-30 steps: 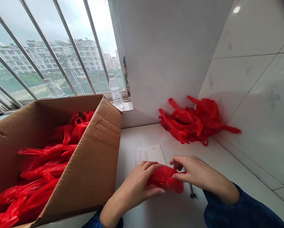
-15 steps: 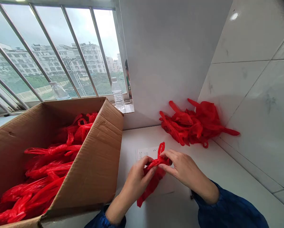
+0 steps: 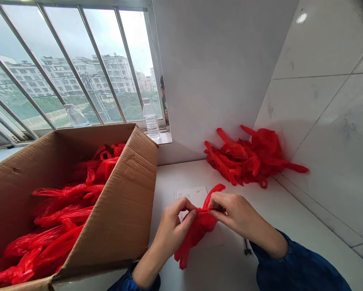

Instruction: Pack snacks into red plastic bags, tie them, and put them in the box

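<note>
Between my two hands is a red plastic bag (image 3: 196, 230), gathered at its middle. My left hand (image 3: 177, 224) pinches the gathered part between thumb and forefinger. From the other side, my right hand (image 3: 233, 210) pinches the same part a short way off, its fingertips closed. One end of the bag sticks up beyond my fingers, and the wider part hangs down toward the lower left. Beneath it on the white table (image 3: 224, 262) lies a printed sheet of paper (image 3: 193, 196), partly covered by the bag and my hands.
An open cardboard box (image 3: 121, 202) on the left holds many folded red bags (image 3: 66, 218). Loose red bags (image 3: 248, 157) are heaped in the back right corner by the wall. A clear bottle (image 3: 151, 121) stands on the sill. Pens (image 3: 247, 246) lie near my right sleeve.
My hands have drawn slightly apart, pulling the middle of the bag tighter. Its upper end now leans right, and the lower part has spread out.
</note>
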Demonstrator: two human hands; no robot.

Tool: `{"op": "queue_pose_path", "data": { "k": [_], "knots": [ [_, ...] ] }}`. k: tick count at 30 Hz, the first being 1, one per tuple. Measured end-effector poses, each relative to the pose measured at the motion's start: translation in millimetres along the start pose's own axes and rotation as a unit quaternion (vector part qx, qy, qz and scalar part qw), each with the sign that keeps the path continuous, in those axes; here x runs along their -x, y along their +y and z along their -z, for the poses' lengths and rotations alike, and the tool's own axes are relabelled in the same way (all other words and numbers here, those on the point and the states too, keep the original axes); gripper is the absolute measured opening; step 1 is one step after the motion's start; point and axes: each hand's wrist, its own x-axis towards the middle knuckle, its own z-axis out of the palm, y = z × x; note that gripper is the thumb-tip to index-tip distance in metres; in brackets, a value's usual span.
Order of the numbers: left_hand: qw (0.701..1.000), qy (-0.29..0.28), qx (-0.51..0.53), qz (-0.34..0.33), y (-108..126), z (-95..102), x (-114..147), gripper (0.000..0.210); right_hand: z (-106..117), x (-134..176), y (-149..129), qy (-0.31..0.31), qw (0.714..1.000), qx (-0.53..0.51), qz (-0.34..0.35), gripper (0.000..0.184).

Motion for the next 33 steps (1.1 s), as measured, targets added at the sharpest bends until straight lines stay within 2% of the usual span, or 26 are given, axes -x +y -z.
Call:
{"op": "queue_pose_path", "data": {
  "k": [5, 9, 13, 16, 17, 21, 24, 28, 30, 33],
  "knots": [
    [0.998, 0.059, -0.014, 0.013, -5.1, 7.8, -2.3, 0.023, 18.6, 7.3, 17.1, 0.003, 0.998, 0.027, -0.049, 0.013],
    [0.995, 0.095, -0.036, 0.017, -9.8, 12.7, -5.2, 0.024, 32.8, 18.8, 40.8, -0.02, 0.993, 0.048, -0.108, 0.01],
    [0.992, 0.109, -0.063, 0.008, -16.0, 12.9, -6.8, 0.024, 35.3, 27.7, 54.9, -0.043, 0.985, 0.067, -0.155, 0.011],
    [0.99, 0.11, -0.084, -0.011, -17.6, 12.9, -6.2, 0.021, 34.0, 28.8, 49.6, -0.05, 0.981, 0.071, -0.175, 0.008],
    [0.989, 0.112, -0.092, -0.021, -16.7, 13.0, -5.5, 0.019, 33.7, 28.0, 45.3, -0.047, 0.982, 0.064, -0.174, 0.007],
    [0.978, 0.098, -0.156, -0.093, -5.4, 11.7, -0.6, 0.021, 30.7, 20.9, 25.3, -0.002, 0.992, 0.022, -0.124, 0.03],
    [0.967, 0.036, -0.202, -0.151, 4.6, 6.7, 3.2, 0.027, 24.1, 15.1, 14.8, 0.006, 0.997, 0.006, -0.082, 0.024],
    [0.954, -0.034, -0.229, -0.188, 7.0, -2.6, 5.0, 0.036, 15.2, 11.7, 9.1, -0.034, 0.997, -0.014, -0.068, 0.016],
    [0.95, -0.035, -0.237, -0.199, 4.4, -5.7, 4.8, 0.031, 14.1, 10.8, 8.2, -0.042, 0.997, -0.012, -0.068, 0.012],
    [0.956, -0.001, -0.228, -0.185, 1.2, -6.1, 4.4, 0.017, 17.5, 10.2, 7.5, -0.042, 0.997, -0.019, -0.055, 0.011]
  ]
}}
